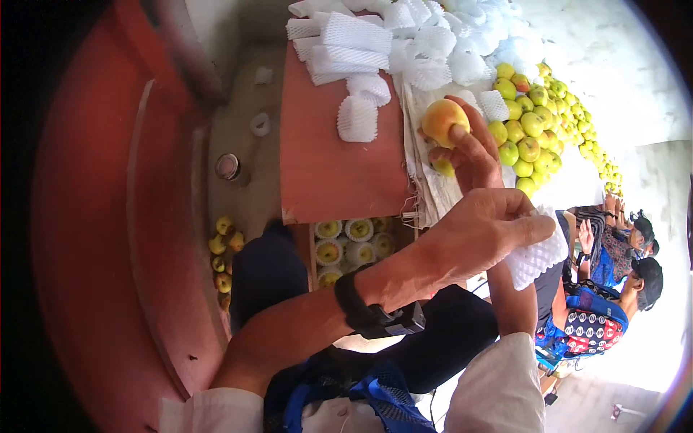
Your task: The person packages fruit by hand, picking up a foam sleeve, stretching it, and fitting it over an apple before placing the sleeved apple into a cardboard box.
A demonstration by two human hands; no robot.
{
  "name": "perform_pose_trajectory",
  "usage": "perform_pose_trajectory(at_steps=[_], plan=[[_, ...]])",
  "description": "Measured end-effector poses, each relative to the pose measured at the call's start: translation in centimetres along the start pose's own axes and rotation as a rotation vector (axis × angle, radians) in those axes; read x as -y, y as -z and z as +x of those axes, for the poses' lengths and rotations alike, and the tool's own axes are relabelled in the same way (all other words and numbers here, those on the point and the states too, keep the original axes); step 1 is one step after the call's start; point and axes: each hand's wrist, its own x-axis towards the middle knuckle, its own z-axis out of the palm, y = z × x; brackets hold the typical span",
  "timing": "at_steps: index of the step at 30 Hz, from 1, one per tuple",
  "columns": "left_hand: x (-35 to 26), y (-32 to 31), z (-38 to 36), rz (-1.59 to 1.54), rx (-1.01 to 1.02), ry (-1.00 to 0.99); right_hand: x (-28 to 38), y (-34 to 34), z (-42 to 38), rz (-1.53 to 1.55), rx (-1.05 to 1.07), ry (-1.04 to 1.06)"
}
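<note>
My left hand (505, 224), on the arm with a black wrist strap, crosses over my right forearm and pinches a white foam net sleeve (538, 252). Farther forward, my right hand (473, 148) grips a yellow-orange apple (444, 123) between thumb and fingers. A second yellow apple (442, 166) shows just below it, partly hidden by the fingers. Beyond the right hand, a large pile of yellow-green apples (533, 126) spreads over the cloth-covered table. White foam net sleeves (354, 47) lie heaped at the far side, some on the red-brown board (339, 173).
Below the board's near edge, an open box (312, 252) holds apples in foam nets. Several loose apples (222, 245) lie on the floor at left, near a small round tin (227, 167). Other people (599, 310) sit at right. A red wall (108, 216) runs along the left.
</note>
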Motion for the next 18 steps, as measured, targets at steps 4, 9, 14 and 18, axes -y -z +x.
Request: perform_pose_trajectory(at_steps=[4, 9, 14, 18], plan=[[-2.1, 1.4, -0.5, 0.165, -0.023, -0.154, -1.2, 0.7, -1.4, 0.409, 0.017, -0.117], [-2.9, 5.8, 0.3, -0.13, -0.201, -0.649, -2.0, 2.0, -3.3, 0.817, 0.066, -0.084], [-6.3, 8.6, -1.9, -0.259, -0.185, -0.564, -1.7, 1.3, -3.8, 0.756, 0.145, -0.121], [-6.8, 7.3, -2.7, -0.287, -0.348, -0.642, -0.9, -0.6, -4.5, 0.783, -0.009, -0.152]])
